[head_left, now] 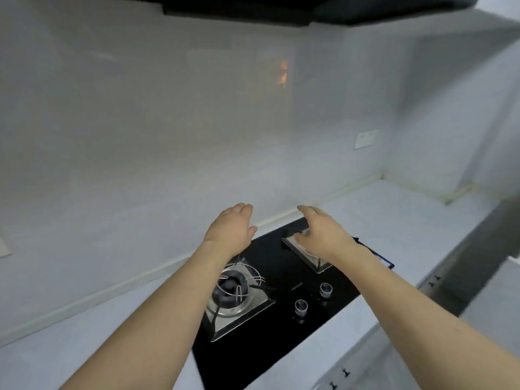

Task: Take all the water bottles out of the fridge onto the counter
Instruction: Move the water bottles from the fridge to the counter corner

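Left hand, right hand relaxed, empty, above hob; two burners; two knobs; counter beyond.

The scene is lit dimly and evenly, with a cool grey cast. A small warm orange reflection is seen on the glossy wall. The whole frame is softened by blur. Straight lines are bent near the edges by wide-angle distortion. Faint highlights are caught on the black hob.
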Motion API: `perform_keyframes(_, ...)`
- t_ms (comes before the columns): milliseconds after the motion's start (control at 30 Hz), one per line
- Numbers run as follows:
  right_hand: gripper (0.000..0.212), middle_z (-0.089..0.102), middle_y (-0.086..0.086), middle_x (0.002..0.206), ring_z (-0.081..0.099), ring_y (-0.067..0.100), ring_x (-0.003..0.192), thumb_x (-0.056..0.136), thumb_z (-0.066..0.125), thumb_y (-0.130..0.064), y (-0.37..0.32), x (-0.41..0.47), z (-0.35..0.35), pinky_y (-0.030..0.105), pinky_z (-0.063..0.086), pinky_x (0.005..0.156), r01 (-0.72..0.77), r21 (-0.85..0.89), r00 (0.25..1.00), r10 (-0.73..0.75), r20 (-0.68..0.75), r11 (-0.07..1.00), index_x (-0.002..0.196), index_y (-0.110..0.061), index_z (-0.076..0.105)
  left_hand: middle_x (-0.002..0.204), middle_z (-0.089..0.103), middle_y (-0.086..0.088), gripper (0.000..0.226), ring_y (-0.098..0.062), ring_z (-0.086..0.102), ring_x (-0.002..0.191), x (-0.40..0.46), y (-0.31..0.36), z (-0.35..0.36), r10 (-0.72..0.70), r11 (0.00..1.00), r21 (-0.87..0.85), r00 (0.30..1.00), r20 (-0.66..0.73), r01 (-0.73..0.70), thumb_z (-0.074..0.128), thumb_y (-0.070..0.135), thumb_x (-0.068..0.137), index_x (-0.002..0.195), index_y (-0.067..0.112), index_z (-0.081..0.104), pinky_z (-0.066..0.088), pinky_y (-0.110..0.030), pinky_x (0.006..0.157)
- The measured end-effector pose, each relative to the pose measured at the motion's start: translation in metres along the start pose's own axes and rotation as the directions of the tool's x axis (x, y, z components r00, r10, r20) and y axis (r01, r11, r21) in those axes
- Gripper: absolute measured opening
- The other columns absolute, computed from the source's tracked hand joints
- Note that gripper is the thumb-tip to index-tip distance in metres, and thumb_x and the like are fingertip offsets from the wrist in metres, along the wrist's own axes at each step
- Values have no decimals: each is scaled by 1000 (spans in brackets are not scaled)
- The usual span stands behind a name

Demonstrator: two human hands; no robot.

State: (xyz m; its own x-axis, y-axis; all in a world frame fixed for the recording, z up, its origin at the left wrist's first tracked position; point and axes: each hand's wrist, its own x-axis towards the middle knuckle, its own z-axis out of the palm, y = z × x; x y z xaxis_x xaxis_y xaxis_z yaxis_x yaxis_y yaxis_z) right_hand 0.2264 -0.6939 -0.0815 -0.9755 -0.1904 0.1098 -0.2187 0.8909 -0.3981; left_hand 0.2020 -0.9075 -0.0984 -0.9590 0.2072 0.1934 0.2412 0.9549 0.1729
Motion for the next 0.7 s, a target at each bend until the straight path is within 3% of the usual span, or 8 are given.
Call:
perform_keyframes(367, 68, 25, 1, 157, 26, 19, 143, 93, 55, -28, 222, -79, -97, 31, 25, 114, -293, 23, 948, 293, -124, 956, 152, -18, 22, 150, 38, -7, 52, -27, 39, 134, 86, 256, 55, 314, 949, -15, 949, -6, -314, 48, 32, 99, 145, 12, 34, 33, -35, 109)
perform_keyframes(700, 67, 28, 3, 156, 26, 19, 143, 94, 55, -26, 342, -137, -158, 31, 24, 114, -457, 44, 864, 455, -218, 889, 152, -15, 24, 150, 36, -7, 53, -28, 39, 133, 133, 409, 88, 511, 859, -54, 859, 28, -509, 47, 33, 100, 146, 11, 32, 35, -37, 108)
